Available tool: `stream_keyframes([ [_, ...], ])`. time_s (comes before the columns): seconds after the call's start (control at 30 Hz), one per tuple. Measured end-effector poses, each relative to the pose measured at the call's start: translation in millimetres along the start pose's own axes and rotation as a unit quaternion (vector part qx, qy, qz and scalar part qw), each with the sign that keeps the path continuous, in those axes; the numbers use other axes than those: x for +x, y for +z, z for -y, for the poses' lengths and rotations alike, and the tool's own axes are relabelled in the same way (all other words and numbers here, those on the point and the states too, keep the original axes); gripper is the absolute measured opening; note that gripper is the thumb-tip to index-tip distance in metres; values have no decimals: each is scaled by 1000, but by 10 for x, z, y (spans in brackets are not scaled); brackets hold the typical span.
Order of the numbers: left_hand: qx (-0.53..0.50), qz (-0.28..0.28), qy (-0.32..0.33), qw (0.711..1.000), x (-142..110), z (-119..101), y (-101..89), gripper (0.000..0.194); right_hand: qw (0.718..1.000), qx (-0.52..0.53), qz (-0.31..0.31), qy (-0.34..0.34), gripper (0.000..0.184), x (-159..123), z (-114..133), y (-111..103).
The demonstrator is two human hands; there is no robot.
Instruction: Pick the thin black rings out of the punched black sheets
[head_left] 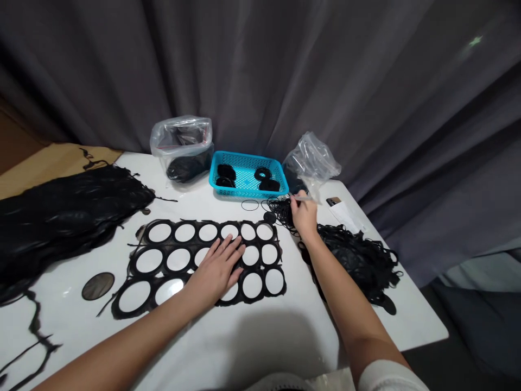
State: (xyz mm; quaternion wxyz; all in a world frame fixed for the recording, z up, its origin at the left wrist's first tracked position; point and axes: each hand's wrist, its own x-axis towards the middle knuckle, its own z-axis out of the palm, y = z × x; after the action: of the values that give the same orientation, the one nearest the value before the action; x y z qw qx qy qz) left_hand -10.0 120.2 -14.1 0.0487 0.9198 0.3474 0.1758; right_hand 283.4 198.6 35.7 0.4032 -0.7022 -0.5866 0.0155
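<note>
A thin black rubber sheet [278,259] with rows of round holes lies flat on the white table. My left hand [220,266] rests on it, palm down and fingers spread, covering some of the holes. Farther off to the right, my right hand [304,216] is closed around a thin, pale, stick-like tool [306,199]; its exact kind is unclear. That hand is beside a heap of thin black rings [281,210], with a small black disc [269,218] at the heap's near edge. One loose ring [249,200] lies left of the heap.
Behind is a blue basket [249,193] holding bundles of black rings, between two clear plastic bags [181,142]. A thick stack of black sheets [61,212] covers the left side. Tangled black scraps [358,260] lie under my right forearm. A dark disc [98,286] sits left.
</note>
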Motion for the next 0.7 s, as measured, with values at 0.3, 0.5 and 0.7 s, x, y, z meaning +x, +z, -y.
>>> stream_keyframes([
  [0.3,-27,28,43,998,-190,-209,-193,42,849,389,305,187,38,-806,447,-99],
  [0.5,-7,32,35,999,-393,-317,-144,52,838,364,386,129,27,-1219,542,-130],
  [0.7,-5,32,26,999,-389,-315,-151,57,879,300,367,51,18,-1253,540,-170],
])
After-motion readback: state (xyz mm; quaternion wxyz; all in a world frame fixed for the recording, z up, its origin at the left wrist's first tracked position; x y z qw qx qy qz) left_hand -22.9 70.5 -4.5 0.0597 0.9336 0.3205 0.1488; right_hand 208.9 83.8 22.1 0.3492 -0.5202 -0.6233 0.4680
